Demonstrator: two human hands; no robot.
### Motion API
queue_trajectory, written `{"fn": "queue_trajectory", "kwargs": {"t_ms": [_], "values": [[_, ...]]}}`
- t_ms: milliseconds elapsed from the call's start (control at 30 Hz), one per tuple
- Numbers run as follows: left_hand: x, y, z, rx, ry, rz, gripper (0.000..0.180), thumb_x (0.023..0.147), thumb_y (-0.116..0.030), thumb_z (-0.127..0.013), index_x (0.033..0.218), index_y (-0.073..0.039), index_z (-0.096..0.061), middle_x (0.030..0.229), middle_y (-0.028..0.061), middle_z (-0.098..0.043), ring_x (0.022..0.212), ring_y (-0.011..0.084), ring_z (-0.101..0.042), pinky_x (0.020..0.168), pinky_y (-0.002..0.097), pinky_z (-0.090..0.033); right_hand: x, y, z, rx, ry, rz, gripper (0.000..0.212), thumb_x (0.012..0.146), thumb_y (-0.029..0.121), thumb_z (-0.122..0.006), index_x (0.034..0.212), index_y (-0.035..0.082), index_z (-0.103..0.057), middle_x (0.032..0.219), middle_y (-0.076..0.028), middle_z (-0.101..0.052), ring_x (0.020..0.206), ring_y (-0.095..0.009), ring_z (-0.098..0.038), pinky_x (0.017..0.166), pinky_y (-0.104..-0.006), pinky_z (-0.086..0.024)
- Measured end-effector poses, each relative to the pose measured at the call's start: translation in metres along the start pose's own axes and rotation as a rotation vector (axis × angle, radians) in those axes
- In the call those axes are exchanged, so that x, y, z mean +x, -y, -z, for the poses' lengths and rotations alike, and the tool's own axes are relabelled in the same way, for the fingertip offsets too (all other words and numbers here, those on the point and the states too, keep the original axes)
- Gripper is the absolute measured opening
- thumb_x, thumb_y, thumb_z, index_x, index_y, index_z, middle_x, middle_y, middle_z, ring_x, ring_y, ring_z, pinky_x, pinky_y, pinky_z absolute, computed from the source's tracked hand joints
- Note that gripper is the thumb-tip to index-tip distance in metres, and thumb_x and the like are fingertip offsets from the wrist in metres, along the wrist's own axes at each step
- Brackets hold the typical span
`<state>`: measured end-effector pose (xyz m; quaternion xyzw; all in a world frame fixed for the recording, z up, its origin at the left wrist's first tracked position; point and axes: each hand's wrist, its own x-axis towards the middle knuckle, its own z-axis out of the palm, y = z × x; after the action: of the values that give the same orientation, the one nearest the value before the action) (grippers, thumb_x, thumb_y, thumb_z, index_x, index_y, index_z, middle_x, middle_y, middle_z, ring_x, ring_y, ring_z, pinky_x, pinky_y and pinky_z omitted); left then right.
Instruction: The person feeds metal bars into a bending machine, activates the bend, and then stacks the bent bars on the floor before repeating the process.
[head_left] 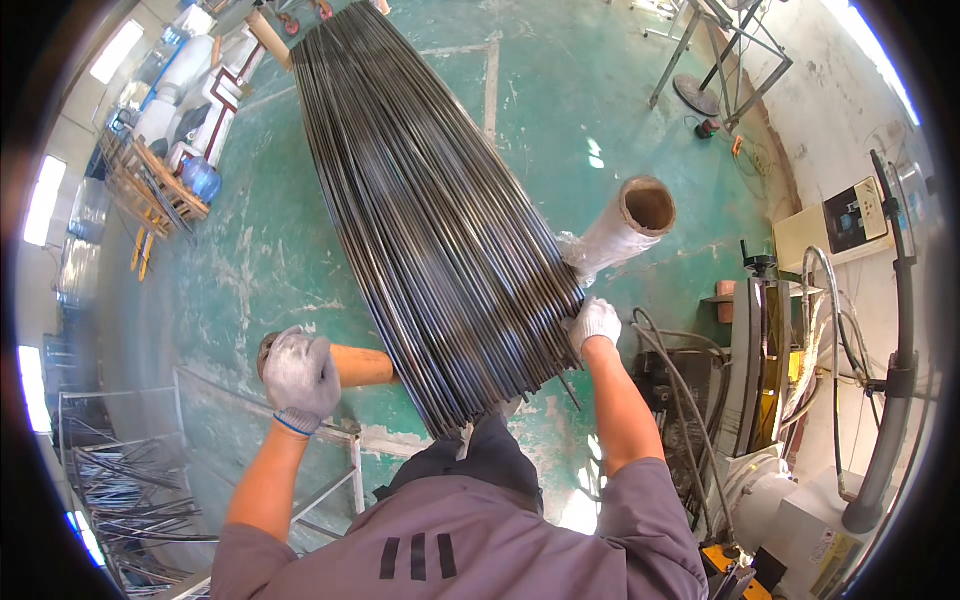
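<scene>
A wide bundle of long, thin dark metal rods stretches from the far left down to just in front of my legs. Its near ends are uneven. My left hand, in a pale work glove, is closed over a brown cardboard tube left of the bundle; the fingers' undersides are hidden. At the bundle's near right corner, my gloved right hand has its fingers curled round the outer rods. Just beyond that hand, a thick cardboard tube wrapped in clear film rises beside the rods, its hollow end facing up.
Machinery with hoses stands close on my right, near the wall. A metal frame rack holding loose strips is at the lower left. Farther left sit a wooden pallet and a blue water bottle. A metal stand is at the far right.
</scene>
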<state>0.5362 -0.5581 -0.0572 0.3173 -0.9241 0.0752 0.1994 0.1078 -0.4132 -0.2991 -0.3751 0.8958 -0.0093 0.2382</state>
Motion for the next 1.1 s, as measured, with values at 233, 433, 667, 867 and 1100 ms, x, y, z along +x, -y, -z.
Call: {"fn": "queue_trajectory", "kwargs": {"t_ms": [233,433,667,867,1100], "values": [[0.007,-0.022,-0.01,-0.003,0.127,0.047,0.009,0.074,-0.007,-0.072,0.079,-0.008,-0.064,0.073,0.0152,-0.06,0.073,0.0373,-0.063,0.088,0.0562,-0.058,0.005,0.001,0.023,-0.074,0.191,0.044,0.04,0.089,0.039,-0.077,0.111,0.005,-0.081,0.118,-0.021,-0.078,0.114,-0.038,-0.075,0.099,-0.0463,-0.06],[-0.03,-0.008,-0.082,-0.444,0.359,0.141,0.009,0.085,-0.007,-0.073,0.094,-0.007,-0.073,0.089,0.0157,-0.072,0.084,0.0385,-0.071,0.082,0.0483,-0.059,0.005,-0.011,0.033,0.111,0.302,0.158,0.045,0.083,0.038,-0.083,0.109,0.001,-0.081,0.107,-0.022,-0.079,0.1,-0.037,-0.076,0.092,-0.0455,-0.06],[-0.006,0.0,-0.098,-0.606,0.259,0.27,0.012,0.087,-0.006,-0.074,0.1,-0.004,-0.074,0.094,0.0171,-0.073,0.088,0.0357,-0.074,0.081,0.0437,-0.06,-0.03,-0.031,0.012,1.242,0.727,-0.103,0.034,0.094,0.01,-0.079,0.111,-0.017,-0.066,0.092,-0.023,-0.077,0.076,-0.032,-0.077,0.068,-0.0433,-0.064],[-0.018,-0.004,-0.106,-0.655,0.442,0.188,0.015,0.089,-0.011,-0.07,0.101,-0.005,-0.077,0.098,0.0166,-0.077,0.094,0.0363,-0.075,0.086,0.0444,-0.061,-0.071,0.001,0.026,1.486,0.89,-0.041,0.046,0.097,0.018,-0.076,0.124,-0.018,-0.064,0.111,-0.027,-0.077,0.094,-0.037,-0.078,0.081,-0.048,-0.066],[-0.047,-0.04,-0.115,-1.046,0.517,0.504,0.018,0.094,-0.011,-0.07,0.106,-0.002,-0.078,0.096,0.0116,-0.079,0.09,0.0171,-0.075,0.086,0.0328,-0.059,-0.097,0.047,0.0,0.835,0.467,0.078,0.058,0.087,0.03,-0.083,0.122,-0.014,-0.07,0.099,-0.019,-0.079,0.088,-0.025,-0.075,0.08,-0.0365,-0.059]]}}
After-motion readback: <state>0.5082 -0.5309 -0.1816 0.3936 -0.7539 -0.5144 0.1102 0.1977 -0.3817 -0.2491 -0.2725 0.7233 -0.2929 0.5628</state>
